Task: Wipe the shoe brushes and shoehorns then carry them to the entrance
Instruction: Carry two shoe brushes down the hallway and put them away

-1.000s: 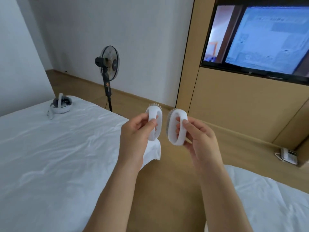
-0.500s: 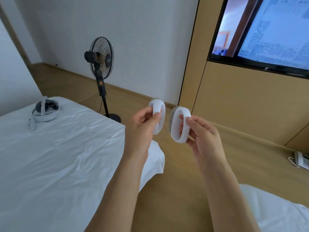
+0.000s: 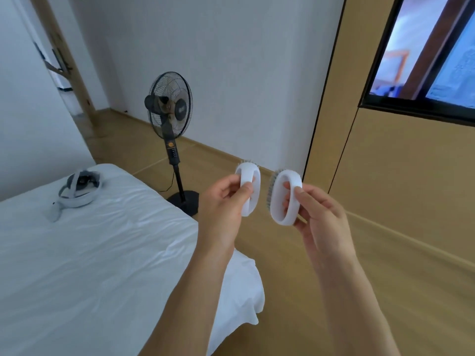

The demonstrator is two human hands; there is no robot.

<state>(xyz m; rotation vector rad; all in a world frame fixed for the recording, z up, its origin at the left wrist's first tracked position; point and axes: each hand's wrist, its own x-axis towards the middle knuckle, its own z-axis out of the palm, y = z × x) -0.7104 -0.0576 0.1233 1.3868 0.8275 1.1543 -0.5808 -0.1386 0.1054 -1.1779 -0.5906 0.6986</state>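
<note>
Our left hand (image 3: 223, 201) pinches the left brush (image 3: 248, 189) by its handle band, thumb in front and fingers curled behind. Our right hand (image 3: 320, 214) pinches the right brush (image 3: 285, 197) the same way. Both are held upright in the air, near each other but apart, above the wooden floor (image 3: 295, 291) beside the bed (image 3: 90, 253). We judge the carrying step is in hand; next we must keep both grips firm and walk toward the entrance. Each brush is a white oval with a loop handle and grey bristles. No shoehorn shows.
</note>
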